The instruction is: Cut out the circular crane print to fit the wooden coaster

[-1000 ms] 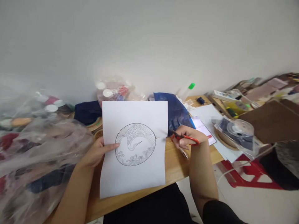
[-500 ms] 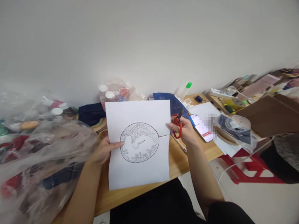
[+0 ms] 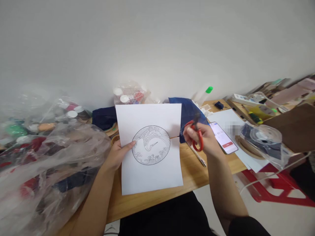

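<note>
"Wooden bench fills the lower middle from my end. What do you get nearest its front edge?"

"I have the left hand pinching a white sheet, held up near that edge, thumb tip at the left of the oval crane drawing."

"And the right hand?"

"Curled around red-handled scissors, blades up, just beside the sheet. I see a slit running from the sheet's right edge to the oval."

"Further out?"

"Toward the right end, a lit phone, then loose papers and a bagged spool. Translucent plastic heaps up the left end."

"Back edge?"

"Dark blue wrap, a green cap, then grey wall."
</note>
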`<state>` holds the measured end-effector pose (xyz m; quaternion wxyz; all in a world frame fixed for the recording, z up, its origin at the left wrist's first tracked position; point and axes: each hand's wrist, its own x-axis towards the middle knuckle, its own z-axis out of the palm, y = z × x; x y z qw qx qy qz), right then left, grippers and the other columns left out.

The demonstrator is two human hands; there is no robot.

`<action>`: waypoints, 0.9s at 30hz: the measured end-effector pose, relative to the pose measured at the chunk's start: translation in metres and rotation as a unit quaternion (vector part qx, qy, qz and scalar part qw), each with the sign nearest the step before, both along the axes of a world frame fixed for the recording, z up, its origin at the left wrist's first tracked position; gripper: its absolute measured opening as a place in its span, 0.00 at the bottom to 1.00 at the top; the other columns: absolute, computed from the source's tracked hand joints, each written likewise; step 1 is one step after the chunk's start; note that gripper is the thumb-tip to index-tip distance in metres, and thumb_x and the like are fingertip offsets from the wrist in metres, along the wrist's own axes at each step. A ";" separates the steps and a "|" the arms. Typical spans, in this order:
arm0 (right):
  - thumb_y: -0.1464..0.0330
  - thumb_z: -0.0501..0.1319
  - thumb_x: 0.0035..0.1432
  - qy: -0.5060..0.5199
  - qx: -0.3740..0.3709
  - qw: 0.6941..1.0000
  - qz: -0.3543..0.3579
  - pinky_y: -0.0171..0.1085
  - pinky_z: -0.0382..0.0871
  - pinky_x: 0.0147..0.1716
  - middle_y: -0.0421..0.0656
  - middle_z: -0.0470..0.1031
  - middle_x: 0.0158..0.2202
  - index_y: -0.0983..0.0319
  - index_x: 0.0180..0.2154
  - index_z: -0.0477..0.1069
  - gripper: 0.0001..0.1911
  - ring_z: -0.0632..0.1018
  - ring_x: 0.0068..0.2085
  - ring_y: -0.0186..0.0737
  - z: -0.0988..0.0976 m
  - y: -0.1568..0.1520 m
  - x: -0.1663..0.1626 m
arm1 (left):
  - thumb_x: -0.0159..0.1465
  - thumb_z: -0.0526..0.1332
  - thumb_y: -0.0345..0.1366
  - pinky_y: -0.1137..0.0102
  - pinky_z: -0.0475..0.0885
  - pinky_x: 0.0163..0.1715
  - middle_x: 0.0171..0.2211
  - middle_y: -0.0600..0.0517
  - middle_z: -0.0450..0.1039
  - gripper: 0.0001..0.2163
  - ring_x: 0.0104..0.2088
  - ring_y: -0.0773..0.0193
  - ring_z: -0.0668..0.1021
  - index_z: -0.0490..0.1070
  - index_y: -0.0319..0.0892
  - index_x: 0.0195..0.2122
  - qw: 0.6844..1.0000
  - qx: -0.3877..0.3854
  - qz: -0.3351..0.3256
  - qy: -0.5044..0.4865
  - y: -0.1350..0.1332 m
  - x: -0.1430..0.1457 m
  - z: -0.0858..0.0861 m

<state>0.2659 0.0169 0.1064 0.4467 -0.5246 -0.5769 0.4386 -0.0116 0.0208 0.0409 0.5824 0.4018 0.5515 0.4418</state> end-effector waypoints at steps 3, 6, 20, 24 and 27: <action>0.52 0.61 0.54 -0.112 -0.066 0.973 0.191 0.31 0.56 0.15 0.37 0.63 0.15 0.63 0.21 0.64 0.22 0.66 0.17 0.30 0.003 0.010 0.001 | 0.47 0.72 0.42 0.65 0.77 0.37 0.37 0.48 0.82 0.16 0.37 0.52 0.81 0.78 0.40 0.35 1.000 0.001 0.014 -0.006 0.001 -0.001 -0.002; 0.53 0.59 0.57 -0.121 -0.084 0.955 0.256 0.30 0.57 0.15 0.36 0.63 0.15 0.64 0.23 0.66 0.22 0.65 0.16 0.28 -0.006 0.025 0.002 | 0.47 0.72 0.41 0.66 0.76 0.38 0.39 0.49 0.81 0.16 0.39 0.53 0.81 0.78 0.42 0.36 1.000 0.003 0.022 -0.016 0.002 -0.002 -0.003; 0.54 0.59 0.58 -0.095 -0.193 0.933 0.288 0.28 0.49 0.11 0.33 0.59 0.13 0.64 0.23 0.66 0.22 0.59 0.14 0.24 -0.038 0.031 0.019 | 0.46 0.73 0.41 0.63 0.76 0.44 0.41 0.49 0.81 0.16 0.44 0.49 0.79 0.79 0.43 0.36 0.999 -0.028 0.023 0.000 0.001 -0.002 -0.005; 0.51 0.59 0.57 -0.116 -0.197 0.930 0.289 0.28 0.49 0.11 0.33 0.59 0.13 0.63 0.21 0.63 0.24 0.60 0.14 0.24 -0.036 0.032 0.019 | 0.44 0.73 0.42 0.60 0.75 0.46 0.41 0.48 0.81 0.18 0.44 0.48 0.79 0.79 0.42 0.36 0.999 -0.026 0.039 -0.001 0.002 -0.002 -0.007; 0.50 0.59 0.57 -0.129 -0.208 0.925 0.290 0.28 0.49 0.11 0.33 0.59 0.13 0.63 0.20 0.62 0.25 0.60 0.14 0.24 -0.035 0.032 0.019 | 0.44 0.73 0.42 0.58 0.75 0.46 0.41 0.47 0.81 0.18 0.43 0.48 0.80 0.79 0.41 0.36 0.999 -0.023 0.041 0.001 0.002 -0.003 -0.009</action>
